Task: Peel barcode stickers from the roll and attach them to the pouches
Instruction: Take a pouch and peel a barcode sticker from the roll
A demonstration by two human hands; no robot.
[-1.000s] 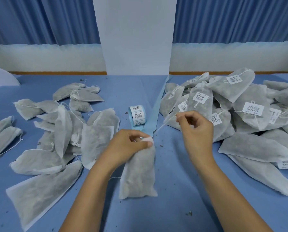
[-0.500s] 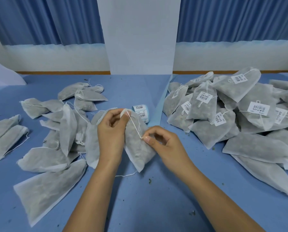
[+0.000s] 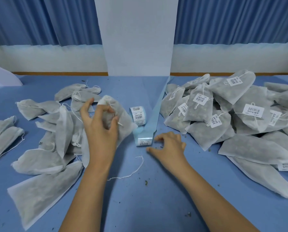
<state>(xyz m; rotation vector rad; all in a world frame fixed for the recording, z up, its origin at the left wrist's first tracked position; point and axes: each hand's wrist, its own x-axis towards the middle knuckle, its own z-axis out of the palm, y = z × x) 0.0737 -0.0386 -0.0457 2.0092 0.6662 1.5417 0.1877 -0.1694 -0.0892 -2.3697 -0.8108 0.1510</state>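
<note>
Peeling is the step that comes up now, I think. The sticker roll stands in the middle of the blue table. Its blue backing strip runs off behind the roll, and a short end curls toward the person. On that end, just in front of the roll, lies the next sticker, white with a barcode.

The left hand is just left of the roll. Its fingers curl round a gray pouch and hold it. The pouch is right beside the roll. I see no sticker on the side that shows.

The right hand is in front of the roll, a bit to the right. It holds nothing. Its fingers are loose and bent a little, with the tips just beside the sticker. I cannot tell if one tip touches it.

Right of the roll is a big pile of pouches with stickers. Left of the roll is a heap of pouches with none.

For the next move, I guess the right hand needs to catch a corner of the sticker between thumb and fingertip. It should lift slowly so the sticker does not tear or fold. Then the pouch needs a flat side up, so the sticker goes on smooth.
</note>
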